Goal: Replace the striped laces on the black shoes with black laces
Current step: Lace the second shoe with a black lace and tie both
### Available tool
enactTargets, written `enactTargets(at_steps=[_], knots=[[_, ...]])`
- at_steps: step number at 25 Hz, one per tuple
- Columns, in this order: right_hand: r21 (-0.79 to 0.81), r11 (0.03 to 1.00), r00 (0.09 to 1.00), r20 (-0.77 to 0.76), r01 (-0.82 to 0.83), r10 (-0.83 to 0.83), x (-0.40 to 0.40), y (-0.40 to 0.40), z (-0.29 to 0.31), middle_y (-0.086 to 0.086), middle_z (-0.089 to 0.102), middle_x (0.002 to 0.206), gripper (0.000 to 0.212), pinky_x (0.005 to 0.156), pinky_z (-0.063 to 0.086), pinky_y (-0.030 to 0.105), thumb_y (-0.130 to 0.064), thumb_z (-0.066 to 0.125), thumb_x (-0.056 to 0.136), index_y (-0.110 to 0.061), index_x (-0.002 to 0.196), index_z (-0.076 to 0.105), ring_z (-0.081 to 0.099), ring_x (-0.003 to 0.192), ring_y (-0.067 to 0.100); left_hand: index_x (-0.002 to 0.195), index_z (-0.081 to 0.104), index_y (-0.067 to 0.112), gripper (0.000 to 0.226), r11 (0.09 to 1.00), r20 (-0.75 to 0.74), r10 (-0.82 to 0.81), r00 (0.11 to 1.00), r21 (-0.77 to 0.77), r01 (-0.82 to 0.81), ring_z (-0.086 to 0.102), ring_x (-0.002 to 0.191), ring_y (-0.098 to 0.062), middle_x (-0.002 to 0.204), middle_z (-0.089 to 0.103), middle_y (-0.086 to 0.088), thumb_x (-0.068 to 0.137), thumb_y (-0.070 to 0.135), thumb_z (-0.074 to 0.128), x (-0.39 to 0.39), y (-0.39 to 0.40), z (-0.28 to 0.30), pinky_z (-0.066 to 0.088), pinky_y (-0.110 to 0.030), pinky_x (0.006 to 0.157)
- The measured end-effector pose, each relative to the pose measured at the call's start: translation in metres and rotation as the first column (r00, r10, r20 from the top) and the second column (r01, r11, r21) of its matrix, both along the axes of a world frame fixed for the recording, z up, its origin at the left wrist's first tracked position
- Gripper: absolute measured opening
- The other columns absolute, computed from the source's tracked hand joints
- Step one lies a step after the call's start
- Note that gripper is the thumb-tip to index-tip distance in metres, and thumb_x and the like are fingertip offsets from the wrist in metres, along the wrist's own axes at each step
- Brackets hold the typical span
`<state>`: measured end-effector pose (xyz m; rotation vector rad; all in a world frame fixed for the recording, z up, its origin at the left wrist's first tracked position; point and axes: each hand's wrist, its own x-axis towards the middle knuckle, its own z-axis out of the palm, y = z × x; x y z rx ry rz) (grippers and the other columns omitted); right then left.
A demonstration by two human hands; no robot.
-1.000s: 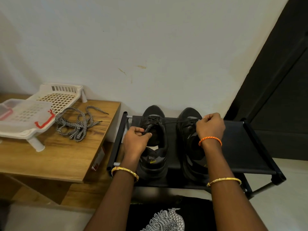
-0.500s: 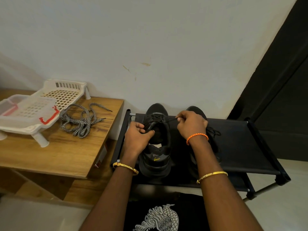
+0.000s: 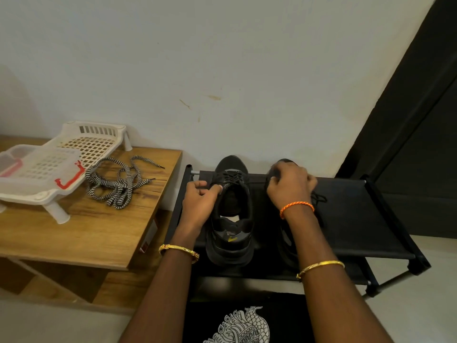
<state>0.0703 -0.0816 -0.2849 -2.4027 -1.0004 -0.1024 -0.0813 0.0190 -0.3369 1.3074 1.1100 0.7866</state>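
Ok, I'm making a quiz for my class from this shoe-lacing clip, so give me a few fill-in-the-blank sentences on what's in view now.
1. The striped laces lie in a heap on the ____ table.
2. The left hand pinches a black lace at the left shoe, which stands on a black ____.
3. The right hand has an ____ cord round its wrist.
4. The white plastic rack stands to the ____ of the striped laces.

Missing words: wooden; shoe rack; orange; left

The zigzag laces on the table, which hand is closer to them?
Left. The left hand is beside the wooden table holding the striped laces; the right hand is farther off, over the other shoe.
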Motion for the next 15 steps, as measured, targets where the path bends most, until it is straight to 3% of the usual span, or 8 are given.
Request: enactTargets(at_steps=[2,4,6,9,12,15], knots=[[-0.131,0.973,0.981,-0.049,-0.19,0.185,-0.014,0.017,-0.006,0.002,0.065,0.111,0.028,0.108,0.017,0.043,-0.014,0.052,0.09,-0.025,0.111,0.066,0.048,0.119,0.025,0.115,0.05,0.018,0.032,0.999,-0.044,0.04,0.998,-0.002,-0.04,0.058,0.099,-0.018,0.093,0.061,0.0,0.085,0.022,0.06,-0.003,0.005,-0.004,0.049,-0.038,0.089],[-0.162,0.96,0.972,-0.097,-0.226,0.213,-0.02,0.025,-0.008,0.002,0.068,0.101,0.025,0.111,0.014,0.045,-0.013,0.051,0.091,-0.026,0.103,0.069,0.05,0.115,0.026,0.117,0.05,0.019,0.03,0.999,-0.099,0.034,0.995,0.013,-0.033,0.056,0.097,-0.017,0.098,0.059,-0.001,0.087,0.015,0.053,-0.006,0.007,-0.007,0.05,-0.035,0.084],[-0.127,0.976,0.983,-0.083,-0.176,0.166,-0.016,0.022,-0.005,0.002,0.069,0.095,0.022,0.11,0.015,0.045,-0.015,0.052,0.091,-0.026,0.098,0.07,0.052,0.112,0.026,0.12,0.048,0.017,0.033,0.999,-0.103,-0.005,0.995,0.036,0.008,0.055,0.086,-0.008,0.097,0.057,0.002,0.089,0.01,0.051,-0.006,0.008,-0.01,0.044,-0.022,0.067],[-0.082,0.994,0.997,-0.039,-0.069,0.066,-0.001,0.003,0.002,0.0,0.068,0.092,0.021,0.108,0.016,0.043,-0.016,0.052,0.089,-0.025,0.095,0.07,0.052,0.109,0.026,0.118,0.047,0.018,0.03,0.998,-0.148,-0.038,0.988,0.047,0.045,0.053,0.082,-0.003,0.091,0.056,0.007,0.089,0.011,0.052,-0.001,0.009,-0.011,0.039,-0.019,0.061],[-0.049,0.996,0.997,-0.034,0.074,-0.076,0.011,-0.018,0.01,0.001,0.068,0.09,0.022,0.109,0.018,0.044,-0.015,0.052,0.087,-0.024,0.093,0.071,0.052,0.109,0.028,0.113,0.05,0.019,0.025,0.999,-0.178,-0.002,0.984,0.05,0.011,0.055,0.081,-0.007,0.088,0.058,0.005,0.088,0.013,0.054,0.002,0.009,-0.01,0.041,-0.024,0.062],[-0.017,0.974,0.973,-0.037,0.227,-0.228,0.022,-0.033,0.014,0.006,0.066,0.091,0.021,0.106,0.021,0.045,-0.015,0.052,0.084,-0.019,0.09,0.072,0.05,0.108,0.031,0.098,0.06,0.017,0.013,0.998,-0.197,0.019,0.98,0.057,-0.008,0.059,0.093,-0.018,0.099,0.063,-0.004,0.089,0.012,0.053,0.005,0.008,-0.009,0.051,-0.033,0.078]])
